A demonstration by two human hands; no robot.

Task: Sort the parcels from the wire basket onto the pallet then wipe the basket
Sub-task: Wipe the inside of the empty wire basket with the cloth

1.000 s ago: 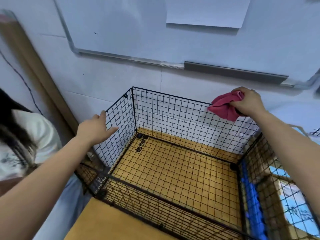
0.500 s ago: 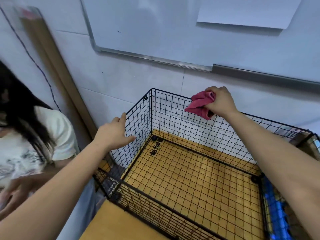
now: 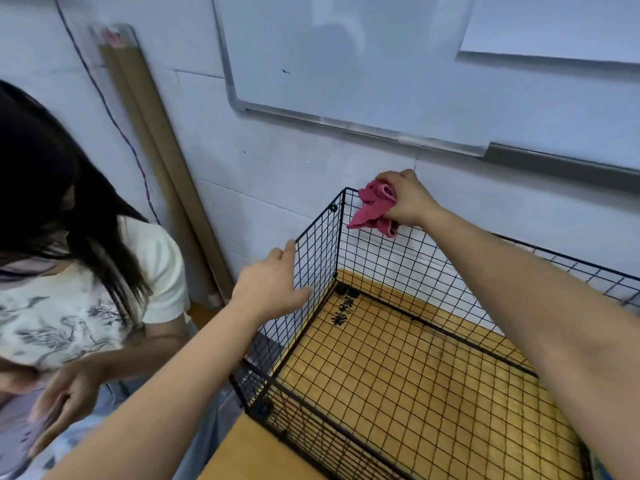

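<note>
A black wire basket (image 3: 408, 271) stands on a yellow wooden surface, with no parcels inside it. My right hand (image 3: 407, 199) grips a crumpled pink cloth (image 3: 375, 209) and holds it against the top rim of the basket's back wall, close to the back left corner. My left hand (image 3: 273, 289) rests on the upper edge of the basket's left wall, fingers over the wire and thumb against the mesh. No pallet is in view.
Another person in a white patterned shirt (image 3: 69, 306) stands close at the left. A whiteboard (image 3: 346, 64) hangs on the wall behind the basket. Long cardboard tubes (image 3: 162, 157) lean on the wall at the left.
My right hand has slid the pink cloth leftward along the back rim, from the right end to the back left corner. My left hand stays on the left wall.
</note>
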